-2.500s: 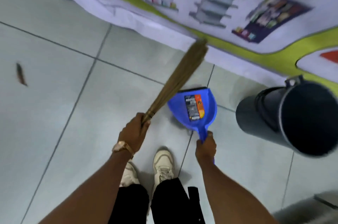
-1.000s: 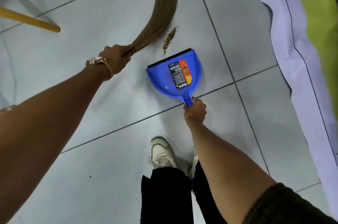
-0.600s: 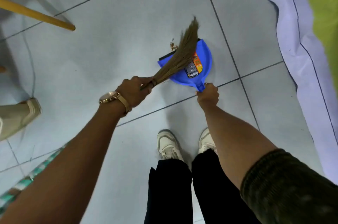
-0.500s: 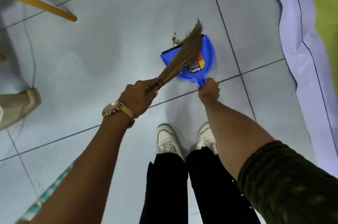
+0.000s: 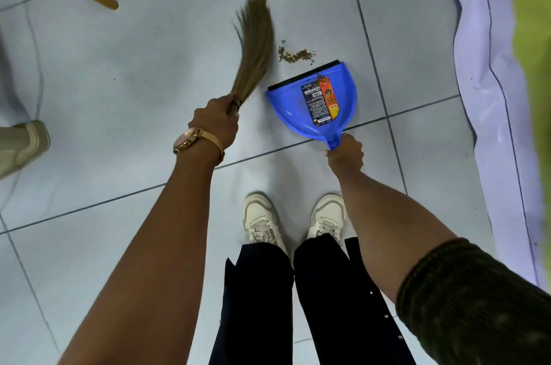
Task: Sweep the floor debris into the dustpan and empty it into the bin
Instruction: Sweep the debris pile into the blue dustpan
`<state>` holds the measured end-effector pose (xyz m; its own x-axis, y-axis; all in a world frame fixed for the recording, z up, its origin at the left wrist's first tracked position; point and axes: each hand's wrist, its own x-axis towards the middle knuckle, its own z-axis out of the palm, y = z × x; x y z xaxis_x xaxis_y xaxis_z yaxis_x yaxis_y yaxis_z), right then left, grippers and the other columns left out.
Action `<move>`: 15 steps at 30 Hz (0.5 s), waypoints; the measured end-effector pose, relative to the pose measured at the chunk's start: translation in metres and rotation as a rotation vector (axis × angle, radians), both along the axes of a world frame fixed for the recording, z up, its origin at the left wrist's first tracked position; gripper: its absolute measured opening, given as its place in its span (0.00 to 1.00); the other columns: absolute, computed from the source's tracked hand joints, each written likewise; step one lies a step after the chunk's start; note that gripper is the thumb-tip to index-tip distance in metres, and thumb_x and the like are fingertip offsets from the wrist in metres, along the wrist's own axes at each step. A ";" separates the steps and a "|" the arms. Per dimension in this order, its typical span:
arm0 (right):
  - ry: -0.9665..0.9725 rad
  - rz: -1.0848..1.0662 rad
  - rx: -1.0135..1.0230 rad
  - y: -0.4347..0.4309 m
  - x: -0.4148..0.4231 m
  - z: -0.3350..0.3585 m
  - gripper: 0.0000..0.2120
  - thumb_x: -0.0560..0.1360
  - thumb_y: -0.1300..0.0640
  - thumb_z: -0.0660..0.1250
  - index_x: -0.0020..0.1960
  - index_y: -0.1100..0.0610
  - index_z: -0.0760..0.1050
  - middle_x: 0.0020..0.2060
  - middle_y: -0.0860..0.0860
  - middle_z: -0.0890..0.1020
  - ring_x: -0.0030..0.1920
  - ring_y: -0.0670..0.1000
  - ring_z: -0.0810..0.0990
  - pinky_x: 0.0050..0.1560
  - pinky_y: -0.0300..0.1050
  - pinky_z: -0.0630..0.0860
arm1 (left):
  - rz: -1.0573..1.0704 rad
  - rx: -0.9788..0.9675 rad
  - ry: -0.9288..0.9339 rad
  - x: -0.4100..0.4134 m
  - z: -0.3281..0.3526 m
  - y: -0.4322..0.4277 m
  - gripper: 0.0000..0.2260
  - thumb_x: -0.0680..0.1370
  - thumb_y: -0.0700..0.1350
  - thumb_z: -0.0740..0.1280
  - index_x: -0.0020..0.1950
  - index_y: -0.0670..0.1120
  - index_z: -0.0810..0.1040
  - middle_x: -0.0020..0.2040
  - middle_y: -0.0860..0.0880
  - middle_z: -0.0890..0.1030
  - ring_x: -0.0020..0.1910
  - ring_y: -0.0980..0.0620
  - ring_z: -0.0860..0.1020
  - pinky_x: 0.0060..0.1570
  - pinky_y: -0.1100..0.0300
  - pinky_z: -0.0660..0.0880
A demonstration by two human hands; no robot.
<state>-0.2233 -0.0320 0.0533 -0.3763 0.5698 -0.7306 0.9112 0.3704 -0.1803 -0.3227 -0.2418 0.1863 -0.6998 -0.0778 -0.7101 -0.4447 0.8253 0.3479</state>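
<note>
We have one view only, a wide-angle camera on the head, looking steeply down past both forearms to the tiled floor (image 5: 125, 72). Our shoes (image 5: 259, 220) sit at lower centre of the frame, the dustpan (image 5: 316, 102) just above centre. Frame edges bend outward. The floor is near, at standing height.
</note>
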 end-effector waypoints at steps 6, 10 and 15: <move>0.035 0.061 0.059 0.017 -0.008 -0.015 0.14 0.73 0.63 0.71 0.58 0.62 0.75 0.57 0.59 0.80 0.57 0.62 0.79 0.54 0.53 0.77 | -0.088 -0.003 -0.033 0.028 -0.007 0.010 0.19 0.79 0.51 0.60 0.71 0.59 0.69 0.57 0.37 0.80 0.52 0.32 0.79 0.52 0.42 0.79; 0.062 0.089 0.089 0.029 -0.017 -0.028 0.14 0.74 0.65 0.69 0.59 0.61 0.75 0.58 0.60 0.79 0.58 0.63 0.78 0.55 0.53 0.76 | -0.309 -0.071 -0.053 0.056 0.013 0.016 0.20 0.81 0.52 0.58 0.73 0.60 0.65 0.61 0.44 0.80 0.55 0.36 0.78 0.54 0.49 0.77; 0.068 0.123 0.094 0.032 -0.014 -0.026 0.13 0.74 0.65 0.69 0.58 0.62 0.75 0.57 0.60 0.79 0.57 0.62 0.79 0.55 0.52 0.76 | -0.358 -0.060 0.013 0.097 0.082 0.004 0.20 0.80 0.55 0.56 0.72 0.67 0.61 0.48 0.50 0.83 0.47 0.42 0.79 0.48 0.47 0.77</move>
<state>-0.2377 0.0003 0.0273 -0.4940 0.5815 -0.6464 0.8449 0.4964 -0.1991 -0.2258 -0.2381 0.2680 -0.6995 0.1324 -0.7022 -0.1196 0.9471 0.2978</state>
